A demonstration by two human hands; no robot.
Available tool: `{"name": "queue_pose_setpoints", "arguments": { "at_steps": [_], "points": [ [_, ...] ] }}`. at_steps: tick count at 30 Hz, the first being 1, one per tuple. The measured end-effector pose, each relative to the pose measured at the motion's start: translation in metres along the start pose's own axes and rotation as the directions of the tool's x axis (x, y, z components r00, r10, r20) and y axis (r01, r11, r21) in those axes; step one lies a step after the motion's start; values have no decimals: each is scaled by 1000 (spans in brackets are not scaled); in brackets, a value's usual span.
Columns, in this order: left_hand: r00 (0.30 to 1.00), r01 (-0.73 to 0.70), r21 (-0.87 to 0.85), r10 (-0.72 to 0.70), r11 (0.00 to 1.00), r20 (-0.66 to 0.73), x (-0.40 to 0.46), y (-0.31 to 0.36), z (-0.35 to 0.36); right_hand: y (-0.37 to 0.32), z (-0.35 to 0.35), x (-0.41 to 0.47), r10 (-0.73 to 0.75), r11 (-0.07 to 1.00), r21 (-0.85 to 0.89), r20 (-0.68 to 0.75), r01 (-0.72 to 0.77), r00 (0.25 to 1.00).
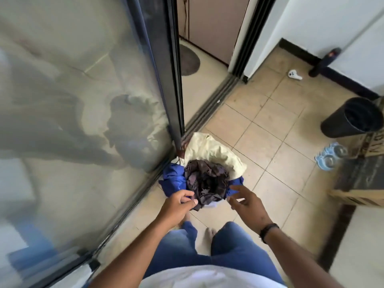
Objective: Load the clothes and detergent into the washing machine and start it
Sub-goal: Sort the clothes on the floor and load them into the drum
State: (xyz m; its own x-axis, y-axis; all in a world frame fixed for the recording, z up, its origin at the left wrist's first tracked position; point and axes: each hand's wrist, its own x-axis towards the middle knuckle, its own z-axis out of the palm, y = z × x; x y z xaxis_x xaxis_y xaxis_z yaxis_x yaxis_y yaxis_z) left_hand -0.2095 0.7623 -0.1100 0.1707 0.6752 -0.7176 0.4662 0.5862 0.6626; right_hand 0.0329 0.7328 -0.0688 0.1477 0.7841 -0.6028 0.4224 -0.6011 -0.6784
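Beige floor tiles fill the frame's right half; at the right edge a cardboard box bears partial, unreadable lettering. Centre frame, a heap of clothes shows cream, dark purple and blue fabric. Left hand pinches the dark cloth's edge; right hand hovers beside it, fingers spread.

Beige tiled floor; sliding glass door at nine o'clock, black bin at three, white wall at one.
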Motion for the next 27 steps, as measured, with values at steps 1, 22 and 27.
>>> {"name": "queue_pose_setpoints", "arguments": {
  "at_steps": [1,22,27],
  "points": [
    [999,35,32,-36,999,23,17,-8,6,6,7,13,37,999,-3,12,-37,999],
    [966,228,762,-237,606,-100,239,-116,131,185,105,115,469,883,-142,285,-447,836],
    [952,304,435,-249,848,-181,231,-98,131,174,85,146,414,909,-33,205,-416,887]
  ]
}}
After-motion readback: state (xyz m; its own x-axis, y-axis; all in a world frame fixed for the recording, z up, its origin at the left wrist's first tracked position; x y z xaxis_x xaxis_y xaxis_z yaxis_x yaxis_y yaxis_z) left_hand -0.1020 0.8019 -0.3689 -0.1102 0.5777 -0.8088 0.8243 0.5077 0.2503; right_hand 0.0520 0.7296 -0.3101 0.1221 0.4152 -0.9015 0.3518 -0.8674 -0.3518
